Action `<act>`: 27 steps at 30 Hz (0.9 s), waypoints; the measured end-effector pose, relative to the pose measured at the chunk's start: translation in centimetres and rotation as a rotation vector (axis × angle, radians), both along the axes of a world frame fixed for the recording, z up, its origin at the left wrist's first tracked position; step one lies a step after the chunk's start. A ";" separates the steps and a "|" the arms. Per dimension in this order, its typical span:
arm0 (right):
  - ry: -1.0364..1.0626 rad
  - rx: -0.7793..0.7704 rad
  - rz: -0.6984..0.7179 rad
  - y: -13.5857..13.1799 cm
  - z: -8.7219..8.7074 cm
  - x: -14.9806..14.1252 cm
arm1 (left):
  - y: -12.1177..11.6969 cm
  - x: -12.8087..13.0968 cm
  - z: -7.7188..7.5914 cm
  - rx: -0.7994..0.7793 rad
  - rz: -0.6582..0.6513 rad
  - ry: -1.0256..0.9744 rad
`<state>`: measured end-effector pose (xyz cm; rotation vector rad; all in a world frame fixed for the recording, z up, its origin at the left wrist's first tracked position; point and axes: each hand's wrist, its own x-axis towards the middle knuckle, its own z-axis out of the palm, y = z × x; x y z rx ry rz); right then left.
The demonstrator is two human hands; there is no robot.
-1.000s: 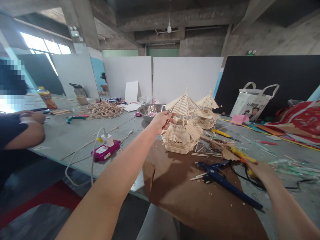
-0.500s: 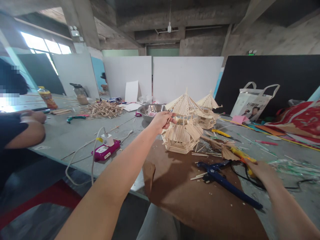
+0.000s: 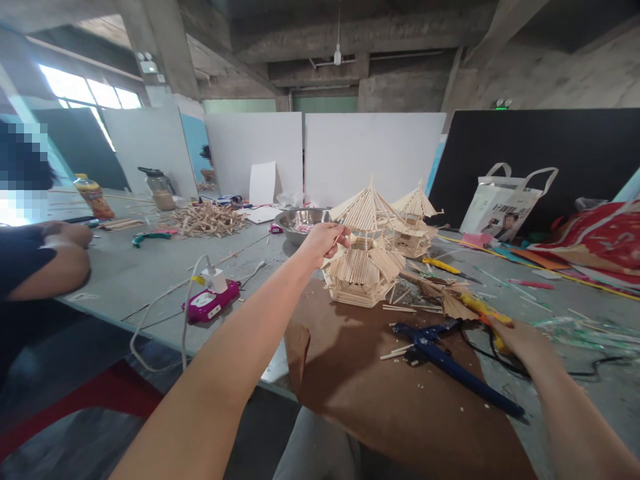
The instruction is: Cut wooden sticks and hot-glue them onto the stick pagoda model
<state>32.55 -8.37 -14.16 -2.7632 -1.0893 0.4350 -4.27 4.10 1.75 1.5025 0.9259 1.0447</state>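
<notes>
My left hand (image 3: 324, 241) is stretched forward, its fingers closed on the left roof edge of a two-tier pagoda model (image 3: 367, 250) made of wooden sticks. The model stands at the far edge of a brown cardboard sheet (image 3: 390, 393). My right hand (image 3: 515, 337) rests on the table to the right, closed round a yellow tool (image 3: 483, 310) with a black cable. A blue glue gun (image 3: 450, 363) lies on the cardboard between my hands. A second, smaller stick pagoda (image 3: 414, 223) stands behind the first.
A steel bowl (image 3: 299, 223), a heap of sticks (image 3: 207, 219), a pink device with a white cable (image 3: 210, 301), a white tote bag (image 3: 503, 203) and red cloth (image 3: 600, 243) lie on the grey table. Another person's arm (image 3: 47, 263) rests at the left.
</notes>
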 end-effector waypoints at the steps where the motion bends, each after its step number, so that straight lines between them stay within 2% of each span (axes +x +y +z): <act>1: 0.000 0.001 -0.001 -0.1 0.0 -0.1 | 0.0 0.0 0.0 0.004 0.002 0.004; 6: -0.025 0.056 -0.058 -0.5 0.3 -0.7 | 0.1 0.2 -0.1 0.023 0.012 0.012; 11: -0.073 0.123 -0.169 -1.0 1.6 -1.9 | -0.1 -0.5 -1.0 0.101 0.040 0.027; 13: -0.130 0.220 -0.129 -1.1 2.2 -2.4 | -0.6 -1.1 -1.6 0.162 0.073 -0.019; 15: -0.189 0.327 -0.027 -1.2 2.7 -3.1 | -1.6 -1.4 -2.2 0.249 0.122 -0.103; 18: -0.173 0.445 0.244 -1.4 3.7 -4.8 | -4.0 -0.6 -3.2 0.349 0.080 -0.144; 21: -0.130 0.499 0.465 -2.0 4.7 -6.9 | -6.7 1.7 -4.5 0.432 -0.028 -0.003; 22: -0.106 0.484 0.543 -2.3 5.0 -7.6 | -7.4 2.7 -5.0 0.478 -0.075 0.059; 25: 0.011 0.271 0.736 -3.0 5.2 -8.9 | -8.4 5.3 -6.7 0.567 -0.215 0.205; 27: 0.026 0.135 0.819 -3.4 4.9 -9.4 | -8.3 6.4 -7.8 0.582 -0.243 0.255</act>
